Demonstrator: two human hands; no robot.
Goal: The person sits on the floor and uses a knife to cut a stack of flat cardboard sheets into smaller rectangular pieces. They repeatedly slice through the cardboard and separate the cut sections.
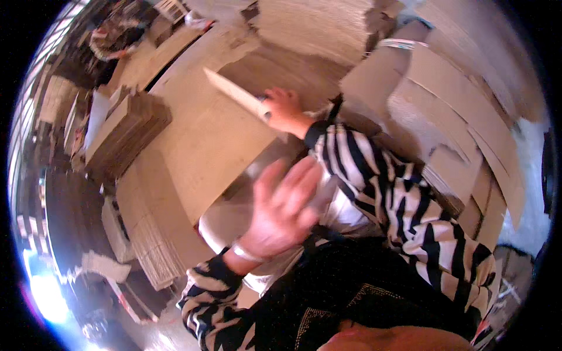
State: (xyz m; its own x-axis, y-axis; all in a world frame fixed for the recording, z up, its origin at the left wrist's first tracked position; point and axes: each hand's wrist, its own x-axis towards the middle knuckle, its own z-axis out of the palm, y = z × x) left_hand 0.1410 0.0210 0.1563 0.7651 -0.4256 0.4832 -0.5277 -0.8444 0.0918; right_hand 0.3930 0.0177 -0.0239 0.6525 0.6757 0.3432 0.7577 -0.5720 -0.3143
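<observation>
Near me, 2 hands are apart: the left hand [282, 205] spread in midair, the right hand [285, 111] gripping 1 end of a pale strip [236, 93] over a tan board [196, 134].

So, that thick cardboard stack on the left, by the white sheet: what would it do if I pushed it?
The cardboard stack would probably feel heavy, because lots of layers are piled together. The layers might slide apart, since their edges look a bit uneven. It probably wouldn't roll, as it's blocky with flat sides.
</observation>
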